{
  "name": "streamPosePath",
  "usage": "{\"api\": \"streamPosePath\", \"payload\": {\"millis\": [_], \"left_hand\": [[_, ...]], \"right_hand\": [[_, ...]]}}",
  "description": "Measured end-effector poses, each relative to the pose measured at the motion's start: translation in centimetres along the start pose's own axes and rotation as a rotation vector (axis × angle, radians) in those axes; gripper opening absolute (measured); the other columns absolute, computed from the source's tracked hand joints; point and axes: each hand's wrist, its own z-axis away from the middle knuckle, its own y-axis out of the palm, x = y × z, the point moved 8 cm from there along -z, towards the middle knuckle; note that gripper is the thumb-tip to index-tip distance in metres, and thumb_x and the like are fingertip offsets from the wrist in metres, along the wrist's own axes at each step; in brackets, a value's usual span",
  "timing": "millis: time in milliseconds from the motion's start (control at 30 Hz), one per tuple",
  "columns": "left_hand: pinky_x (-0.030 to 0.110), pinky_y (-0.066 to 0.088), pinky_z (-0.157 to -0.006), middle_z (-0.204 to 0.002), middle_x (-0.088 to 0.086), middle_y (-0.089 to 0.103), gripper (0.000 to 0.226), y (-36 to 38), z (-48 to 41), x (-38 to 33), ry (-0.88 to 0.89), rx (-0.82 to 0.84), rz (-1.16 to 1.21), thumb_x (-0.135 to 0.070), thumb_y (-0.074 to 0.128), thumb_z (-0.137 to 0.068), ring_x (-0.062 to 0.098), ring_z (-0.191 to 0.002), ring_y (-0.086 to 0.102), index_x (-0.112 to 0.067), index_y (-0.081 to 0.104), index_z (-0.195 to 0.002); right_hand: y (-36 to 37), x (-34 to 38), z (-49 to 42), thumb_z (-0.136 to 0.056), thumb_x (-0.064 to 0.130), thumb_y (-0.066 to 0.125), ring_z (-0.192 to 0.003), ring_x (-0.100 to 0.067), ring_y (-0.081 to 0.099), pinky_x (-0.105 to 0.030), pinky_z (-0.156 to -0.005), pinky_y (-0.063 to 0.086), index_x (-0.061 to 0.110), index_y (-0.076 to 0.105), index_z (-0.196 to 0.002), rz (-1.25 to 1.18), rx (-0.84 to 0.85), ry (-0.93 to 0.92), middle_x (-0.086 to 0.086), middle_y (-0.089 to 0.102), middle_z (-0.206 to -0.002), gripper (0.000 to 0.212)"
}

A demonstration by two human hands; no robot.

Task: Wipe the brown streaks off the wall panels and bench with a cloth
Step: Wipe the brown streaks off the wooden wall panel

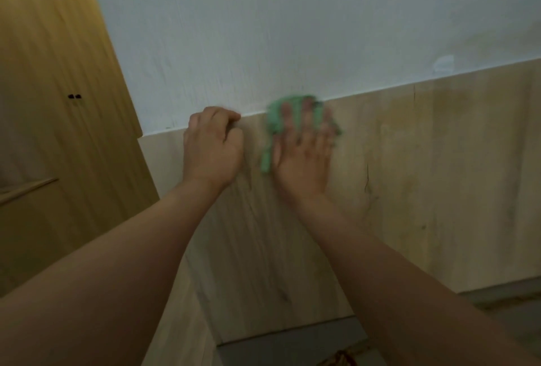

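A green cloth (276,119) lies flat against the pale wooden wall panel (424,175), just under the panel's top edge. My right hand (304,152) presses on it with straight, spread fingers; the hand and cloth are motion-blurred. My left hand (212,146) is to the left of the cloth, its fingers curled over the panel's top edge where it meets the white wall (292,29). Faint dark streaks (366,178) run down the panel to the right of and below my hands.
A tall yellowish wooden cabinet (58,102) with two small dark holes stands at the left. A grey surface (292,345) shows at the bottom below the panel. A pale patch (443,62) marks the white wall at the right.
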Motion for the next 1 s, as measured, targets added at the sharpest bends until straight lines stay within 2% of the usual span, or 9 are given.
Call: {"api": "streamPosePath", "payload": {"millis": [67,133,300,400,467,600,700,900,1000], "left_hand": [[0.045,0.040,-0.106,-0.124,0.000,0.059,0.058,0.3,0.4,-0.5,-0.005,-0.018,-0.021,-0.041,0.027,-0.086,0.020,-0.118,0.043,-0.014,0.065,-0.120],[0.047,0.039,-0.108,-0.131,0.005,0.056,0.061,0.7,1.1,-1.0,0.006,-0.031,-0.079,-0.041,0.026,-0.088,0.024,-0.123,0.042,-0.011,0.062,-0.127],[0.052,0.018,-0.119,-0.152,0.012,0.037,0.062,3.2,2.7,-1.6,0.024,0.016,-0.357,-0.035,0.047,-0.093,0.030,-0.142,0.028,-0.010,0.040,-0.149],[0.056,0.013,-0.123,-0.157,0.013,0.033,0.070,5.1,3.3,-2.9,0.105,0.036,-0.400,-0.034,0.051,-0.088,0.032,-0.148,0.026,-0.012,0.037,-0.153],[0.059,0.011,-0.124,-0.160,0.014,0.033,0.075,7.0,3.7,-4.6,0.185,0.094,-0.415,-0.040,0.044,-0.084,0.032,-0.151,0.024,-0.016,0.038,-0.154],[0.066,0.011,-0.122,-0.165,0.012,0.029,0.065,10.6,3.8,-7.7,0.337,0.183,-0.477,-0.039,0.043,-0.091,0.033,-0.156,0.017,-0.025,0.041,-0.155],[0.066,0.003,-0.122,-0.172,0.005,0.010,0.061,12.4,3.2,-7.4,0.357,0.226,-0.553,-0.038,0.044,-0.105,0.032,-0.159,0.000,-0.034,0.023,-0.162],[0.066,0.003,-0.121,-0.173,0.002,0.003,0.073,12.9,3.5,-6.0,0.452,0.205,-0.629,-0.051,0.049,-0.101,0.033,-0.159,-0.003,-0.034,0.016,-0.164],[0.068,0.000,-0.121,-0.173,0.003,0.002,0.069,13.5,3.9,-5.6,0.494,0.188,-0.642,-0.052,0.041,-0.105,0.034,-0.159,-0.006,-0.032,0.013,-0.165]], "right_hand": [[1.1,3.6,2.7,-0.102,0.041,0.051,-0.155,-0.042,0.022,-0.057,-0.124,0.019,0.027,0.034,-0.161,-0.001,0.144,-0.494,-0.009,0.028,-0.169,0.063],[0.9,1.3,3.3,-0.102,0.042,0.051,-0.155,-0.039,0.024,-0.056,-0.123,0.023,0.030,0.038,-0.159,0.011,0.160,-0.628,-0.008,0.032,-0.168,0.061],[-3.7,-15.2,-1.6,-0.106,0.049,0.040,-0.154,-0.047,0.020,-0.061,-0.124,0.019,0.021,0.029,-0.163,0.118,-0.065,0.167,-0.018,0.023,-0.169,0.064],[-4.8,-17.9,-2.3,-0.108,0.049,0.035,-0.155,-0.049,0.013,-0.064,-0.122,0.018,0.018,0.023,-0.165,0.056,-0.084,0.374,-0.019,0.016,-0.170,0.065],[-3.7,-15.4,0.5,-0.107,0.046,0.041,-0.154,-0.050,0.014,-0.064,-0.123,0.017,0.019,0.026,-0.164,0.067,-0.051,0.266,-0.020,0.018,-0.170,0.064],[-1.0,-11.1,13.0,-0.102,0.047,0.057,-0.155,-0.047,0.019,-0.064,-0.116,0.030,0.028,0.042,-0.158,0.084,0.219,-0.272,-0.015,0.031,-0.166,0.061],[-1.3,-12.5,14.5,-0.100,0.053,0.057,-0.155,-0.044,0.021,-0.060,-0.119,0.030,0.036,0.040,-0.157,0.102,0.283,-0.433,-0.009,0.035,-0.165,0.062],[-4.3,-20.8,1.9,-0.103,0.055,0.042,-0.153,-0.054,0.012,-0.062,-0.124,0.015,0.017,0.024,-0.164,0.090,0.005,0.312,-0.024,0.018,-0.169,0.073],[-3.6,-19.4,3.0,-0.106,0.050,0.041,-0.154,-0.052,0.011,-0.063,-0.124,0.015,0.012,0.024,-0.164,0.054,-0.047,0.412,-0.026,0.015,-0.168,0.071]]}}
